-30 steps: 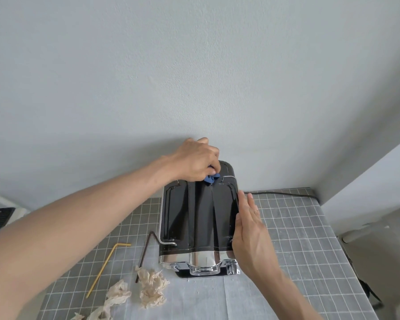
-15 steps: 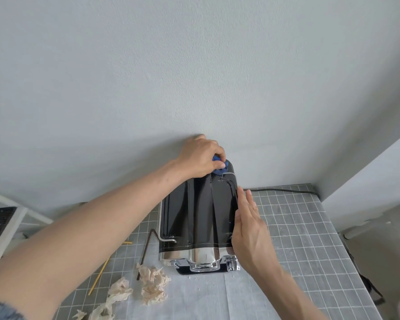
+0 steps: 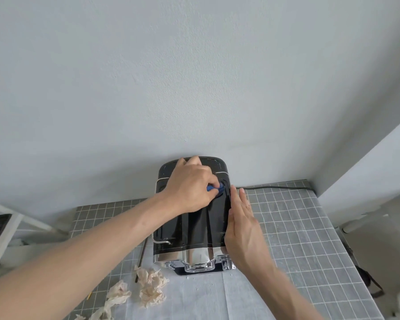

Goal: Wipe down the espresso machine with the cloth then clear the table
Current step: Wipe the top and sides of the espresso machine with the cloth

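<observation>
A black and chrome espresso machine (image 3: 195, 229) stands against the wall on a grey grid mat. My left hand (image 3: 189, 185) presses a small blue cloth (image 3: 217, 188) onto the machine's black top, near its back right part; only a corner of the cloth shows under my fingers. My right hand (image 3: 243, 229) lies flat against the machine's right side, fingers straight and together, holding nothing.
Crumpled beige paper scraps (image 3: 151, 287) lie in front left of the machine on a white sheet (image 3: 206, 299). A dark stick (image 3: 141, 259) and a yellow stick tip (image 3: 88, 296) lie left. A black cable (image 3: 277, 187) runs along the wall. The table edge drops off on the right.
My left hand with the cloth has slid from the machine's back edge forward onto its top. The right hand stays on the side. The view has tilted slightly.
</observation>
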A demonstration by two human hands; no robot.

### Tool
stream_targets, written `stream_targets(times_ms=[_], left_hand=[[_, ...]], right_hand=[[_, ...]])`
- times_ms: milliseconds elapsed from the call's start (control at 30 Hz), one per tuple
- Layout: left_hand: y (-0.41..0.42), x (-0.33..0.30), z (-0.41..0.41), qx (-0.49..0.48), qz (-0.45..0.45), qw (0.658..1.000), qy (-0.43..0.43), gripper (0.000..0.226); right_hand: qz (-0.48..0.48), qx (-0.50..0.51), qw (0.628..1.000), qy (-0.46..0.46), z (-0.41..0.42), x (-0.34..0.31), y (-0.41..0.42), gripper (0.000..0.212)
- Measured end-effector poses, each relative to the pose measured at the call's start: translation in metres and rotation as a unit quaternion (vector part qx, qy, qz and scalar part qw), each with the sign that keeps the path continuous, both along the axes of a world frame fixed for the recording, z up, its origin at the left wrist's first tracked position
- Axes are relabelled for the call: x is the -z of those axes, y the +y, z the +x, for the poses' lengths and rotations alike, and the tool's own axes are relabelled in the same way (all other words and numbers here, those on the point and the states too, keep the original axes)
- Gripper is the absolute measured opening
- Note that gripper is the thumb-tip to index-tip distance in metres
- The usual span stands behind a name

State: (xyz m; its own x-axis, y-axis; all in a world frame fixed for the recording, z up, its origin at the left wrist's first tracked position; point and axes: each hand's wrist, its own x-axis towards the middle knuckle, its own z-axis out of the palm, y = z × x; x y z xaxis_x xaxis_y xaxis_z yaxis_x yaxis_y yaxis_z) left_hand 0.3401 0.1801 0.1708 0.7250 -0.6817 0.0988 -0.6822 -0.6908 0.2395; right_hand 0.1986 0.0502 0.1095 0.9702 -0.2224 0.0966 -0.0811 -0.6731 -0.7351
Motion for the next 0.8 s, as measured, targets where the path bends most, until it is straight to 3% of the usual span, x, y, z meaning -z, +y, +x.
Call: stream_targets(times_ms=[267, 400, 633, 800], left_hand=[[-0.022, 0.006, -0.005, 0.019, -0.004, 0.992, -0.125, 0.012], [-0.028, -0.003, -0.014, -0.064, 0.068, 0.986, -0.136, 0.023], [-0.031, -0.018, -0.017, -0.123, 0.133, 0.976, -0.118, 0.021], [-0.031, -0.012, -0.012, -0.075, 0.130, 0.980, -0.129, 0.022]], right_hand=[[-0.020, 0.002, 1.000, -0.008, 0.000, -0.001, 0.000, 0.069], [-0.029, 0.007, 1.000, 0.002, -0.001, -0.003, 0.004, 0.071], [-0.027, 0.017, 0.999, 0.004, -0.002, -0.002, 0.005, 0.067], [-0.031, 0.016, 0.999, -0.005, -0.002, 0.004, 0.003, 0.065]])
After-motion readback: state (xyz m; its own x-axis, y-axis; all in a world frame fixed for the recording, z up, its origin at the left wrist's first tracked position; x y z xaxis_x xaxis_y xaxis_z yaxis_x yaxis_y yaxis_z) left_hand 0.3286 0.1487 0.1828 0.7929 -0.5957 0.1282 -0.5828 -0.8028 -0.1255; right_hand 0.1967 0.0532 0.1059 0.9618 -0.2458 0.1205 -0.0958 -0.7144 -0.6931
